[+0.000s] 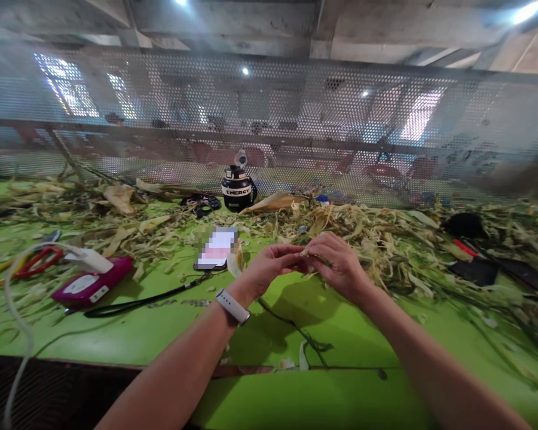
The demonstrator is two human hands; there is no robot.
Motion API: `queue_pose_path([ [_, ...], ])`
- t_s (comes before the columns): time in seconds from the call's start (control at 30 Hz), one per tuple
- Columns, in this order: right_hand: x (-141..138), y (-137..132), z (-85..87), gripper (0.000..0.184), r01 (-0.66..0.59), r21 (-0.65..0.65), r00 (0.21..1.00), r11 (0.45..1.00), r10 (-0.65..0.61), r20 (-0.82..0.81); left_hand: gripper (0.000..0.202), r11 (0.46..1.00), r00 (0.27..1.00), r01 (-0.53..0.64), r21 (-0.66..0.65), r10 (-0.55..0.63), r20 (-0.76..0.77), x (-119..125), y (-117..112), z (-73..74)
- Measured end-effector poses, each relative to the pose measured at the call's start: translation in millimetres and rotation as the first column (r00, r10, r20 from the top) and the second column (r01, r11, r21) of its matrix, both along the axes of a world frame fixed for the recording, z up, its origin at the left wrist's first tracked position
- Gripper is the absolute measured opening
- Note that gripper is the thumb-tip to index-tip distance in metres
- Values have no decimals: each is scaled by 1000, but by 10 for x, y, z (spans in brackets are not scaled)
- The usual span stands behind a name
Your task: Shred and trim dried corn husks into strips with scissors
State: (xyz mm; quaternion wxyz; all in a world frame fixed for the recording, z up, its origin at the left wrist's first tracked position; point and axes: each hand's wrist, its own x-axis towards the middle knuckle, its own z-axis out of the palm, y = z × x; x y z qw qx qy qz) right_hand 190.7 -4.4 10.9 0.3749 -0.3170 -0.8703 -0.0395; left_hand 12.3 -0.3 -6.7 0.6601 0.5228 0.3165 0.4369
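the left hand (269, 267) and right hand (341, 269) meet above the green desk (161, 325), each pinching the same thin husk strip (316, 258) in its fingertips. a phone (216, 248) lies just beyond the left hand, with husk scraps (376, 239) heaped behind.

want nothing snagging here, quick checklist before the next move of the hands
1. The thin pale husk strip is pinched by left hand and right hand: ok.
2. How firm the grip on it is: cannot tell, fingers hide it.
3. The green table top under the hands is bare enough: ok.
4. The black lanyard cord of the flat smartphone trails near the left wrist: not ok.
5. The heap of dry yellowish husk strips lies just behind the right hand: ok.
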Motion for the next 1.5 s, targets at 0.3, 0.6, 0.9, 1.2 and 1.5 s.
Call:
queue_pose_path([
  [0.3, -81, -48, -15, 18, 171, 145, 985, 975, -174, 9, 26, 994, 1000, 3, 108, 0, -27, 58, -12, 32],
  [0.6, -17, -20, -12, 15, 221, 259, 974, 940, -225, -18, 38, 898, 893, -317, 306, 391, -221, 158, -229, 77],
  [0.9, 9, -92, 27, 19, -2, 450, 996, 893, -37, 78, 12, 940, 844, 145, -308, 45, 535, 324, -248, 14],
  [1.2, -61, -109, -16, 19, 23, 451, 999, 892, -4, -43, 9, 953, 795, 36, -302, 156, 587, 320, -263, 50],
  [1.5, -28, -73, -86, 32, -8, 356, 1000, 934, 16, -20, 23, 956, 788, -87, -281, 238, 568, 319, -214, 24],
])
